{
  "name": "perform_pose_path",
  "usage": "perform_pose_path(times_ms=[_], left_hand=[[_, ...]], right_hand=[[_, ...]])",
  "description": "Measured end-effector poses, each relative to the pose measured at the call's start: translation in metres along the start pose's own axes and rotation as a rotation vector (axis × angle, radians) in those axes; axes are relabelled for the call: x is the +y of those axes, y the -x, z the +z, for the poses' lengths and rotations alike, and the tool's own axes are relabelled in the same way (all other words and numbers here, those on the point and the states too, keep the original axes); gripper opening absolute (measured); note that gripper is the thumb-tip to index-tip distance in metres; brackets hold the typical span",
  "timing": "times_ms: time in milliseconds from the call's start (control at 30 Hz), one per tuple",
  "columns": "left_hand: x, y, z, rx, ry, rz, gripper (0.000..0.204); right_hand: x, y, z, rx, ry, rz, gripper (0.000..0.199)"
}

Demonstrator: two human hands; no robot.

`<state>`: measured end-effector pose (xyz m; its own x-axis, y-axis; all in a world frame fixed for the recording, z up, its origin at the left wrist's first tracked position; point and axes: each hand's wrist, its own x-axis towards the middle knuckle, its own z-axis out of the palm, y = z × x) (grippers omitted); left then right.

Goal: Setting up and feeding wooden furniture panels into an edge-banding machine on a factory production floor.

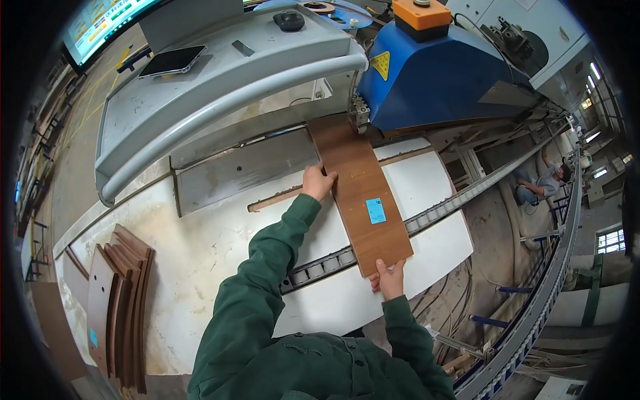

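Note:
A long brown wood-grain panel (360, 180) lies across the white machine table, its far end against the machine's guide beside the blue housing. On its face is a blue label (376, 211). My left hand (319, 181) grips the panel's left edge about midway, thumb on top. At the near end, my right hand (389, 279) holds the panel's corner, thumb above and fingers curled under it. Under the panel's near part passes a grey roller track (323, 267).
Several stacked brown panels (123, 307) stand at the left. Ahead, a grey metal tray (227, 87) holds a phone (173, 61) and a computer mouse (289, 21). The blue machine housing (440, 87) rises beyond the table. Far right, another person (543, 183) sits near a long rail.

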<state>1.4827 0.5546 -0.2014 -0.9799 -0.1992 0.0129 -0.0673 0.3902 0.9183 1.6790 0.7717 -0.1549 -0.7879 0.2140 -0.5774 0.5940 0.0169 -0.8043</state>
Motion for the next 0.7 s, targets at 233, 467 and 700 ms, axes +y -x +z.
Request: perform_pose_path(times_ms=[233,467,700], left_hand=[[0.011,-0.007,0.015,-0.006,-0.023,-0.058,0.033],[0.018,-0.007,0.019,0.127,-0.279,-0.03,0.033],[0.025,-0.013,0.045,0.235,-0.3,0.043,0.028]], right_hand=[[-0.009,-0.016,-0.016,-0.019,0.041,0.005,0.093],[-0.013,-0.014,-0.017,-0.046,-0.051,0.027,0.091],[-0.019,-0.03,-0.034,0.017,-0.061,0.034,0.076]])
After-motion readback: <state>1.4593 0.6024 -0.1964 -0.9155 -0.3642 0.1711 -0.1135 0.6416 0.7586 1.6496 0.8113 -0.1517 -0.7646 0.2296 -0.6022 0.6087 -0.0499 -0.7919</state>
